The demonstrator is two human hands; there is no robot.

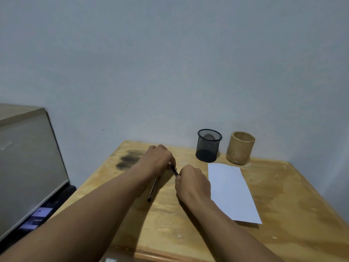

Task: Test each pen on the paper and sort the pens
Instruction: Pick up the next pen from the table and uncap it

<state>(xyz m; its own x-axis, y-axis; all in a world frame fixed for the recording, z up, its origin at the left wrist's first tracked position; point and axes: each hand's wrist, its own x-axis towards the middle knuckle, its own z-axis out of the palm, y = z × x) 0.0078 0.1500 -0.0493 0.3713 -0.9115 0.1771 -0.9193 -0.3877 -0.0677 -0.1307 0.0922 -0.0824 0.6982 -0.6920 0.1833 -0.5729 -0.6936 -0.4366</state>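
Observation:
Over the middle of the wooden table, my left hand and my right hand both grip one dark pen, a short part of which shows between them. Another dark pen lies on the table under my left wrist, partly hidden. A white sheet of paper lies to the right of my right hand. At the back stand a black mesh pen cup and a wooden pen cup, side by side.
The table stands against a plain grey wall. A dark smudge marks the table's far left part. A beige cabinet stands to the left, and a lit phone screen lies below it.

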